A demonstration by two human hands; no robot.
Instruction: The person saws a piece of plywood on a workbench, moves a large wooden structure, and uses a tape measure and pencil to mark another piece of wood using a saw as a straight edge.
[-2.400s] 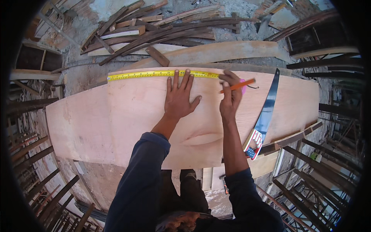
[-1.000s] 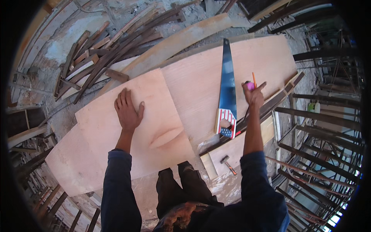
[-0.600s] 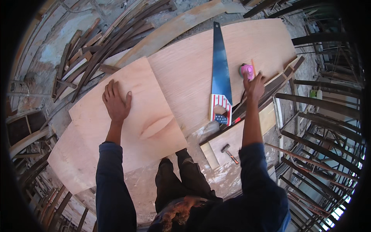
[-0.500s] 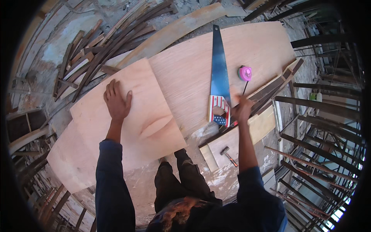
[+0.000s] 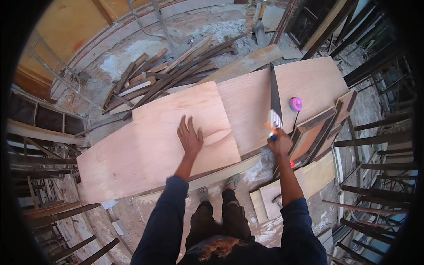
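Observation:
My left hand (image 5: 190, 138) lies flat with spread fingers on a smaller plywood sheet (image 5: 176, 106), which rests on top of a long plywood sheet (image 5: 247, 90). Gripped in my right hand (image 5: 281, 143) is a handsaw (image 5: 274, 92) by its red, white and blue handle. Its dark blade points away from me and looks turned nearly edge-on over the long sheet. A pink tape measure (image 5: 296, 104) sits just right of the blade. Beside it a thin dark stick (image 5: 295, 120) slants toward my right hand.
Dark wooden frames (image 5: 316, 132) lean at the sheet's right end. Boards (image 5: 282, 194) lie below my right forearm, with a hammer (image 5: 278, 201) partly hidden there. Scrap lumber (image 5: 176, 70) is heaped beyond the plywood. Timber poles (image 5: 375, 185) line the right side.
My right hand has closed on the saw's handle and tilted the saw up from lying flat. My left hand stays on the smaller sheet. The whole view has shifted.

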